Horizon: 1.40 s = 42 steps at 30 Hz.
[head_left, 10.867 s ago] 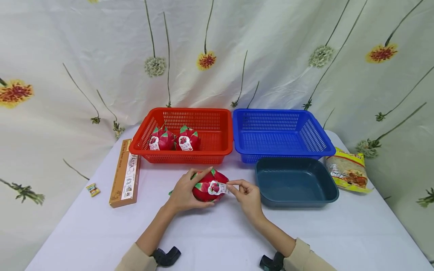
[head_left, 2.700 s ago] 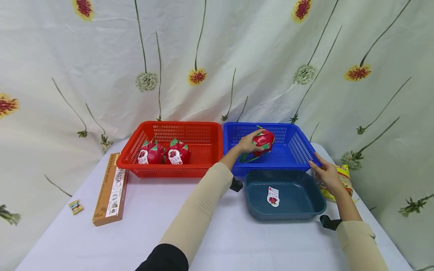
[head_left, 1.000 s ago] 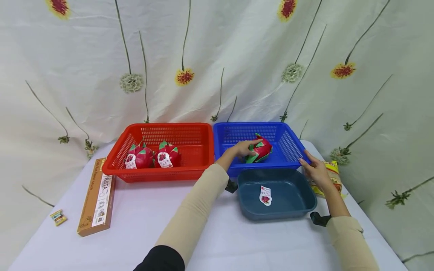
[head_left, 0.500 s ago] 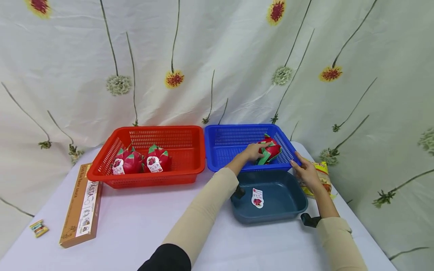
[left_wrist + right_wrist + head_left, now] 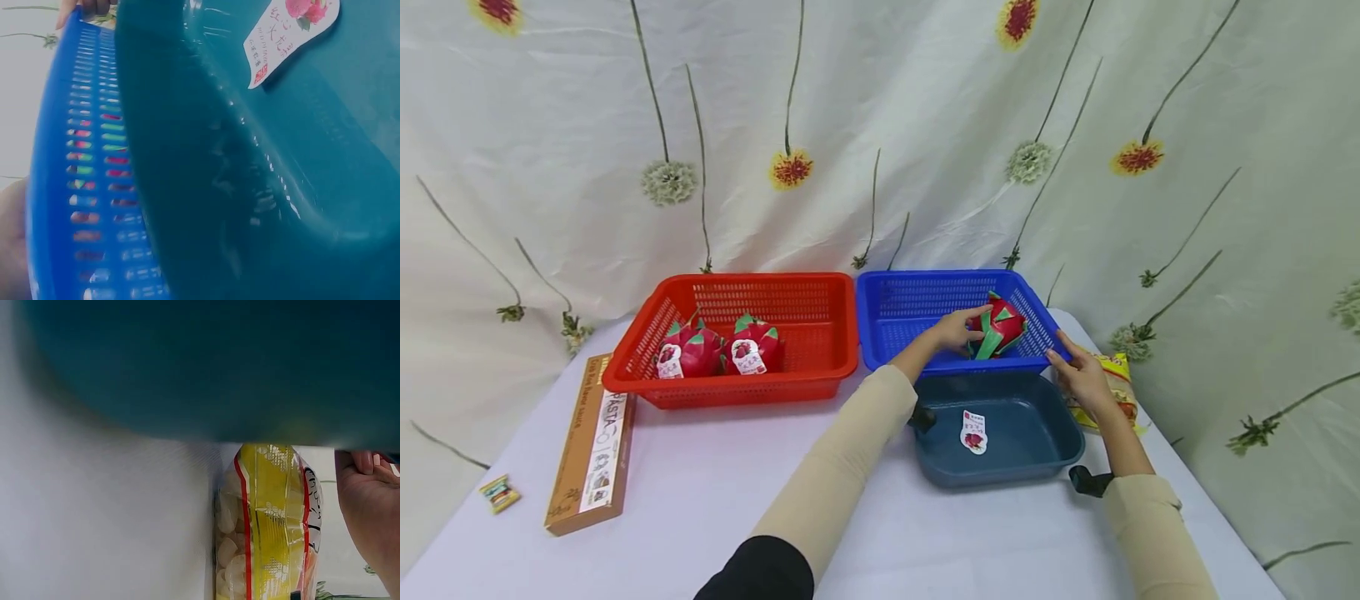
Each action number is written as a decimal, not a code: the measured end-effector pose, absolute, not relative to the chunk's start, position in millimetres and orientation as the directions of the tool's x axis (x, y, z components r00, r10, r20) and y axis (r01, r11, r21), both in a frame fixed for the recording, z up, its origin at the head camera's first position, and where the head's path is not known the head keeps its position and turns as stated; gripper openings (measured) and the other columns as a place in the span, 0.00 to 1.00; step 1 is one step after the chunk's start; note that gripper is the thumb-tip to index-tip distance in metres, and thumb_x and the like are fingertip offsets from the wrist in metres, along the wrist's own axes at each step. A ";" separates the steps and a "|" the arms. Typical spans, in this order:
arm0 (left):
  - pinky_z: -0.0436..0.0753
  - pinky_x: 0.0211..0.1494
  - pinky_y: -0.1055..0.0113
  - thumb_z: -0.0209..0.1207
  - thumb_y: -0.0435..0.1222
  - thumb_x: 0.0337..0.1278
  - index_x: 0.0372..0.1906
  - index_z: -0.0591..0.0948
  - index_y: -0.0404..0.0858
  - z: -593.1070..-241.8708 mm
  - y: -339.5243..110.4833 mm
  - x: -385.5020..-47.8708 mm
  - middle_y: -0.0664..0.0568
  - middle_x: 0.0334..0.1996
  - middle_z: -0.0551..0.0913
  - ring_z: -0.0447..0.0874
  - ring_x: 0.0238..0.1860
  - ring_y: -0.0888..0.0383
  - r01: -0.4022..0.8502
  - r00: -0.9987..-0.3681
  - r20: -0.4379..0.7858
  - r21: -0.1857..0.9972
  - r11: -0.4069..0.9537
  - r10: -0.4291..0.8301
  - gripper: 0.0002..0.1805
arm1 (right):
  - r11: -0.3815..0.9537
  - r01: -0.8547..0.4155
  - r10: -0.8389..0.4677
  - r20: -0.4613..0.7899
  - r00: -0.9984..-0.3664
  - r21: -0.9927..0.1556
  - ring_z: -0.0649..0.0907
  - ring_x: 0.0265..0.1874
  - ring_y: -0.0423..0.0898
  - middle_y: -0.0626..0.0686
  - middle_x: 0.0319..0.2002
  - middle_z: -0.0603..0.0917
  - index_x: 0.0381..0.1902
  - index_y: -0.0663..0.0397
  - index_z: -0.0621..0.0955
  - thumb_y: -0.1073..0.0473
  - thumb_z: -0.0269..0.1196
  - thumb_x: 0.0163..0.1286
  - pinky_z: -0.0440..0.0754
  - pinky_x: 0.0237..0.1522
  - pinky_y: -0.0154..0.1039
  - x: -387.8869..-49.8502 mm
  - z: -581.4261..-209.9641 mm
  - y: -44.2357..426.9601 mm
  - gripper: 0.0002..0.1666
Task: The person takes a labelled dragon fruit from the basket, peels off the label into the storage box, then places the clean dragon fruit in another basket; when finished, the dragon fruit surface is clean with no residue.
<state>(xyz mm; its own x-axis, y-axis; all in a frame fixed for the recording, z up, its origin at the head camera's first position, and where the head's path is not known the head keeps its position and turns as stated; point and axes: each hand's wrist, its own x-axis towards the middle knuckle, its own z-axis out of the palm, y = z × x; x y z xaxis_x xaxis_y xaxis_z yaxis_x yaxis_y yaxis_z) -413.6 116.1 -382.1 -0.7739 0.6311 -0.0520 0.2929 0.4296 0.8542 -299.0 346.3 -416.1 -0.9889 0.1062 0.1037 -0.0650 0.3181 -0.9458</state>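
In the head view, my left hand [image 5: 955, 331] reaches into the blue basket [image 5: 917, 292] and holds a red dragon fruit [image 5: 1009, 325] with green scales between thumb and fingers. The fruit lies at the basket's right end, and no label shows on its visible side. My right hand [image 5: 1081, 379] grips the basket's front right corner. In front stands a dark teal tray [image 5: 1030, 417] with a peeled-off white label [image 5: 974, 432] on its floor. The left wrist view shows red and green through the slots of the basket wall [image 5: 94, 156].
Left of the blue basket, a red basket [image 5: 820, 358] holds two labelled dragon fruits [image 5: 695, 348]. A pasta box [image 5: 587, 450] and a small snack packet [image 5: 500, 493] lie at the left. Behind my right forearm is a yellow food bag [image 5: 1120, 383].
Earlier my right hand pinched the label on this dragon fruit; the label now lies in the tray. My left hand has lowered the fruit into the blue basket and shifted it right.
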 end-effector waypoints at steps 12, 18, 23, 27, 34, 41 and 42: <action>0.80 0.45 0.63 0.55 0.38 0.62 0.70 0.59 0.54 -313.3 32.4 -368.0 0.42 0.52 0.76 0.80 0.46 0.53 0.445 -0.764 0.235 0.867 0.226 0.600 0.32 | 0.334 -0.052 0.105 0.092 -0.990 -0.941 0.65 0.17 0.40 0.58 0.33 0.67 0.72 0.44 0.51 0.40 0.55 0.65 0.68 0.24 0.30 -301.8 -411.1 347.8 0.44; 0.81 0.41 0.65 0.55 0.36 0.62 0.65 0.68 0.48 -285.1 -59.9 -322.3 0.41 0.38 0.80 0.82 0.36 0.51 0.537 -0.812 0.491 0.841 0.074 0.315 0.25 | 0.328 -0.048 0.108 0.088 -0.990 -0.943 0.65 0.16 0.39 0.51 0.26 0.64 0.72 0.44 0.51 0.42 0.55 0.66 0.68 0.22 0.30 -302.2 -411.9 344.6 0.42; 0.73 0.25 0.75 0.54 0.37 0.63 0.59 0.73 0.42 -303.9 -143.0 -282.2 0.46 0.26 0.75 0.71 0.21 0.58 0.558 -0.787 0.588 0.808 0.190 -0.187 0.19 | 0.338 -0.047 0.122 0.093 -0.988 -0.940 0.65 0.17 0.39 0.50 0.25 0.63 0.71 0.43 0.53 0.42 0.55 0.66 0.68 0.22 0.30 -299.8 -416.2 344.5 0.41; 0.64 0.22 0.76 0.54 0.43 0.62 0.57 0.74 0.49 -344.7 -197.8 -272.6 0.57 0.20 0.70 0.63 0.20 0.64 0.433 -0.678 0.484 0.871 0.231 -0.553 0.19 | 0.337 -0.060 0.120 0.106 -0.987 -0.940 0.65 0.17 0.39 0.49 0.24 0.63 0.71 0.44 0.53 0.41 0.55 0.65 0.67 0.22 0.30 -296.1 -419.0 344.9 0.42; 0.67 0.20 0.80 0.56 0.44 0.60 0.60 0.69 0.52 -399.1 -241.3 -256.9 0.55 0.19 0.67 0.64 0.17 0.64 0.306 -0.623 0.197 0.952 -0.004 -0.757 0.22 | 0.332 -0.055 0.131 0.104 -0.986 -0.942 0.64 0.16 0.39 0.48 0.23 0.64 0.71 0.46 0.53 0.43 0.54 0.66 0.67 0.21 0.30 -292.0 -417.4 344.5 0.41; 0.76 0.19 0.75 0.56 0.35 0.59 0.58 0.68 0.43 -418.6 -244.4 -261.4 0.49 0.19 0.71 0.71 0.14 0.61 0.458 -0.681 0.155 0.852 -0.252 -0.715 0.22 | 0.396 -0.063 0.087 0.105 -0.991 -0.916 0.64 0.15 0.38 0.47 0.19 0.63 0.72 0.50 0.51 0.43 0.53 0.68 0.67 0.19 0.30 -291.3 -409.9 344.2 0.41; 0.76 0.19 0.74 0.56 0.32 0.59 0.57 0.68 0.41 -418.7 -243.7 -262.2 0.48 0.19 0.71 0.72 0.14 0.60 0.483 -0.680 0.163 0.833 -0.269 -0.715 0.21 | 0.419 -0.057 0.081 0.100 -0.992 -0.906 0.65 0.14 0.39 0.47 0.19 0.63 0.72 0.50 0.51 0.43 0.52 0.68 0.66 0.18 0.30 -290.6 -408.3 344.2 0.41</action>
<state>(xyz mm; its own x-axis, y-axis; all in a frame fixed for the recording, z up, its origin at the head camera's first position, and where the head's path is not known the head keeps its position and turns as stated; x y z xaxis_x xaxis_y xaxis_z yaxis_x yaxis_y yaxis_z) -262.2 -243.7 -418.7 -0.6802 -0.7146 0.1634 0.4829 -0.2692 0.8333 -290.6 344.2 -408.3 -0.9917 0.0807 0.0999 -0.0573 0.4188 -0.9063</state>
